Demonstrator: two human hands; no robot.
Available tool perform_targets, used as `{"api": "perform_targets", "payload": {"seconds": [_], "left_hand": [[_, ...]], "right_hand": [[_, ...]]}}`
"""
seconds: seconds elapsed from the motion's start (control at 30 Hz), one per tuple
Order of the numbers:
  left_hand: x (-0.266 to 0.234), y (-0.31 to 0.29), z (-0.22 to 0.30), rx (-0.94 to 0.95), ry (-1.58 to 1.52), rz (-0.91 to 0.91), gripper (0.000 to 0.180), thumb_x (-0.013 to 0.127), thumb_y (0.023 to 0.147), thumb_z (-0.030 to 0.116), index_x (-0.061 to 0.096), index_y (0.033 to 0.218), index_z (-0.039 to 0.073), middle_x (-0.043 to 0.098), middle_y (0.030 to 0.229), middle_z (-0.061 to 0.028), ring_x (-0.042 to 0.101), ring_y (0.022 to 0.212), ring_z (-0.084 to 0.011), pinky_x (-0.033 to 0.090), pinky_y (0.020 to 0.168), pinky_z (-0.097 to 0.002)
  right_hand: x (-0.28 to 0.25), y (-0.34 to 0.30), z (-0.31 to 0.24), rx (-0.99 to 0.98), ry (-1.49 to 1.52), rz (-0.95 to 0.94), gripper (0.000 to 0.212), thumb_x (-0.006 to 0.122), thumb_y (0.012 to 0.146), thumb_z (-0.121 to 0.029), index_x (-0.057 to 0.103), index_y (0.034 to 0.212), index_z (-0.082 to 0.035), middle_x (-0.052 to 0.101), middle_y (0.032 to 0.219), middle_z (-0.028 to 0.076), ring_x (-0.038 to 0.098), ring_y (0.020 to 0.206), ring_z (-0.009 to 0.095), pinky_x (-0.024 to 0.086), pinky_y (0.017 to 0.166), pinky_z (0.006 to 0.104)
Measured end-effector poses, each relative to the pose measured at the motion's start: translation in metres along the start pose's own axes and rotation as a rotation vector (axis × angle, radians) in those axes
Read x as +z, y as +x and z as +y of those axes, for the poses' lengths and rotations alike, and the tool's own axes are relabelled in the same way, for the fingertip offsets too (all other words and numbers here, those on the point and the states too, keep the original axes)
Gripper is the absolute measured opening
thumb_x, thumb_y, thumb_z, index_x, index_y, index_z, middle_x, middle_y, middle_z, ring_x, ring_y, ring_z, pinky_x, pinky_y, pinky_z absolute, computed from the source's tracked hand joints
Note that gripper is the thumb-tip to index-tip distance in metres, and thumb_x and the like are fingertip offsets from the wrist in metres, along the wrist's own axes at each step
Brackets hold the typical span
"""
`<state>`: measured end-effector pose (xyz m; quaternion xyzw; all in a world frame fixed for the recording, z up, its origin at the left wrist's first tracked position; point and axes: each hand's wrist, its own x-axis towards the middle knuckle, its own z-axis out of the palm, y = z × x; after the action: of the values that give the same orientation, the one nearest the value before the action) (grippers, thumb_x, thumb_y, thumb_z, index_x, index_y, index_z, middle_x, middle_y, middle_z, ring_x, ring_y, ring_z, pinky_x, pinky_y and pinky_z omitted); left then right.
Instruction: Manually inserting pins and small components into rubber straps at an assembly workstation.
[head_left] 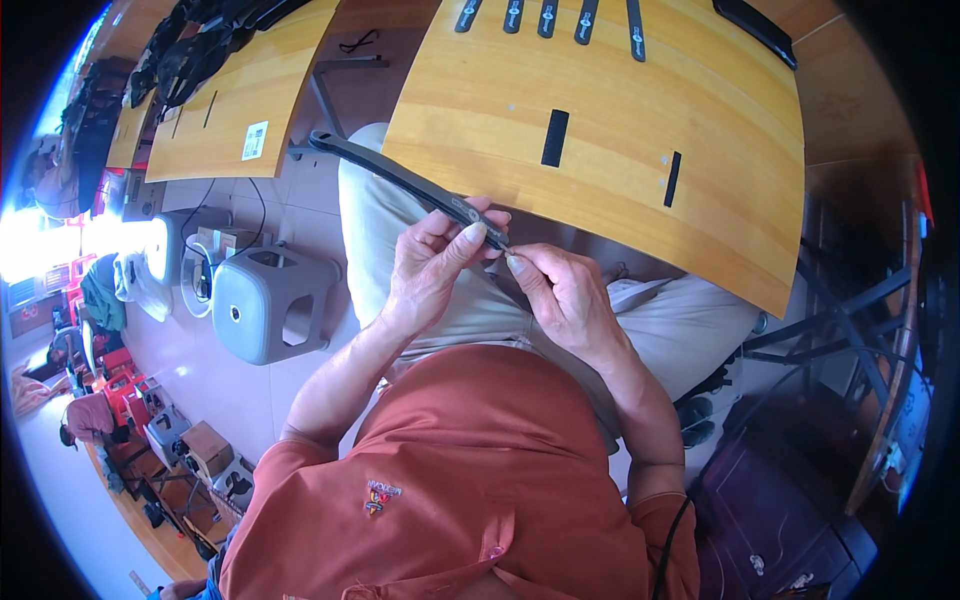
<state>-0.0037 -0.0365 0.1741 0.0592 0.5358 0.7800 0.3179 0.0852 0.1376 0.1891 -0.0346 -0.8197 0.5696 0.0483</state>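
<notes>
A long black strap (395,172) runs from my hands up and to the left, over my lap, below the near edge of a wooden table (620,110). My left hand (430,265) grips the strap near its lower end, thumb on top. My right hand (560,290) pinches the very end of the strap between thumb and forefinger. Both hands meet just in front of the table edge, above my beige trousers.
On the table lie two short black strips (555,137) and a row of several black straps (548,18) at the far edge. A grey plastic stool (270,300) stands on the tiled floor to my left. A second wooden table (235,95) stands at the left with dark items piled on it.
</notes>
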Motion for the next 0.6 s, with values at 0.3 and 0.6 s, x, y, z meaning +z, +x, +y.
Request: {"api": "perform_targets", "payload": {"seconds": [0.3, 0.6], "left_hand": [[-0.0001, -0.0025, 0.0004, -0.01, 0.025, 0.01, 0.041, 0.062, 0.1, 0.015, 0.053, 0.136, -0.003, 0.068, 0.12, -0.0136, 0.066, 0.102, -0.0148, 0.056, 0.089, -0.0283], [-0.0006, -0.0046, 0.0003, -0.004, -0.009, 0.006, 0.038, 0.061, 0.1, 0.012, 0.054, 0.135, -0.002, 0.067, 0.121, -0.0169, 0.067, 0.11, -0.022, 0.057, 0.092, -0.0328]], "right_hand": [[0.0017, -0.0016, 0.0017, -0.02, -0.013, 0.002, 0.018, 0.058, 0.098, -0.013, 0.069, 0.103, 0.0, 0.069, 0.087, 0.019, 0.068, 0.078, 0.037, 0.052, 0.069, 0.0416], [0.0042, -0.0007, 0.0009, -0.046, -0.004, -0.013, 0.019, 0.06, 0.097, -0.015, 0.07, 0.104, -0.001, 0.068, 0.092, 0.016, 0.068, 0.079, 0.035, 0.052, 0.069, 0.0398]]}}
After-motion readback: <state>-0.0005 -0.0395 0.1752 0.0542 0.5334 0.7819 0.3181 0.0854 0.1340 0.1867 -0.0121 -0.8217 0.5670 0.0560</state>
